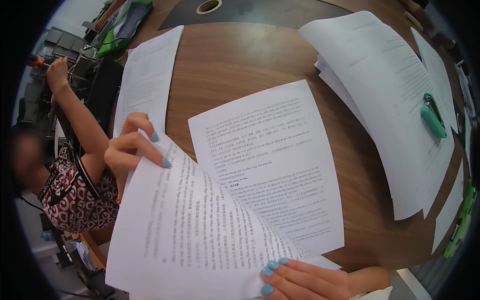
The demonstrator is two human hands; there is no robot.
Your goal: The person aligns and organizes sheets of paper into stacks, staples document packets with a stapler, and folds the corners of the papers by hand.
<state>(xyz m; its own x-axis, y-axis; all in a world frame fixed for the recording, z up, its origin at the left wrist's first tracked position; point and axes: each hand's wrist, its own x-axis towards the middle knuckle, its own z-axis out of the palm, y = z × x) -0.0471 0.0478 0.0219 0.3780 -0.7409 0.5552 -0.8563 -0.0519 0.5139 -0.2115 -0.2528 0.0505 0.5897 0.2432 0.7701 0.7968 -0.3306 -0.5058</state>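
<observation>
My left hand (131,147) pinches the upper left edge of a printed sheet of paper (165,235), raised and curled. Its index and middle fingers lie over the front, the thumb out of sight behind. Lower right, my right hand (302,281) rests on the same sheet with fingers stretched flat and close together; its thumb is hidden. Behind the raised sheet, another printed page (265,150) lies on the table, its lower left part covered.
A paper stack (370,100) is at the right, with a green stapler (433,116) on it. More printed pages (147,75) lie left. A tape roll (209,6) sits on a dark mat (250,17). At the left, another person's arm (82,112) reaches toward an orange-handled tool (37,61).
</observation>
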